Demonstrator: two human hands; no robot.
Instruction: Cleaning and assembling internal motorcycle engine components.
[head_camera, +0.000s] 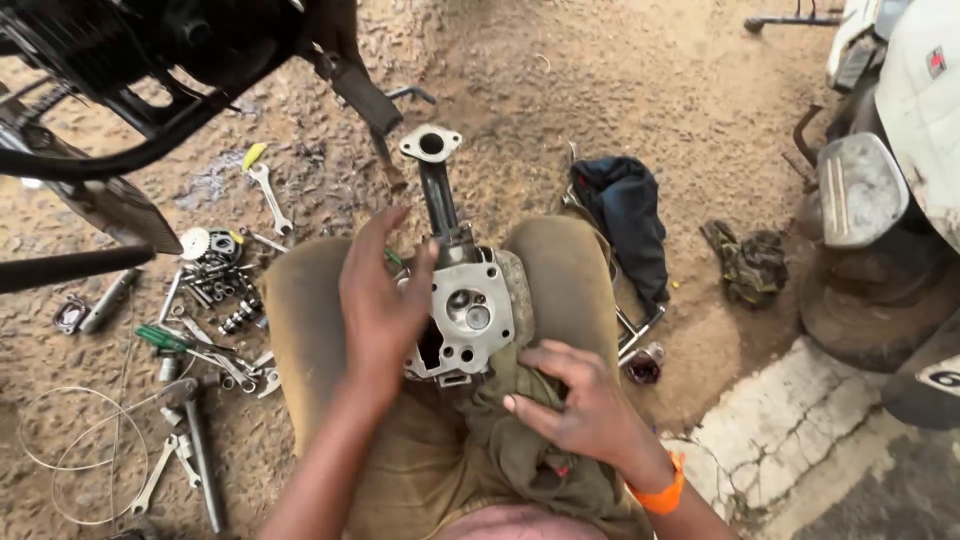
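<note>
Ground: bare sandy dirt floor of an open-air repair spot, with a cracked grey concrete slab at the lower right.
Vehicles: a black motorcycle frame looms at the upper left; a white scooter body stands at the right edge.
Person: seated low, knees apart in tan trousers, so the lap serves as a bench.
Engine part: a grey cast-aluminium cylinder head with a dark steel pipe rests between the thighs, propped on an olive-green rag that seems to cushion it and keep it from sliding.
Axis: the part's long axis runs away from the person; the pipe points up-frame, ending in a pale oval flange above the knees, while the valve face is turned up toward the camera.
Left hand: left hand is closed around the head's left side, fingers spread over its upper edge, apparently steadying it.
Right hand: right hand, with an orange wristband, lies open with fingers loosely apart on the rag just beside the head, gripping nothing.
Cloths: a dark blue cloth and a crumpled olive rag lie on the dirt to the right.
Tools: steel spanners, sockets and a green-handled screwdriver are scattered at the left, within reach.
</note>
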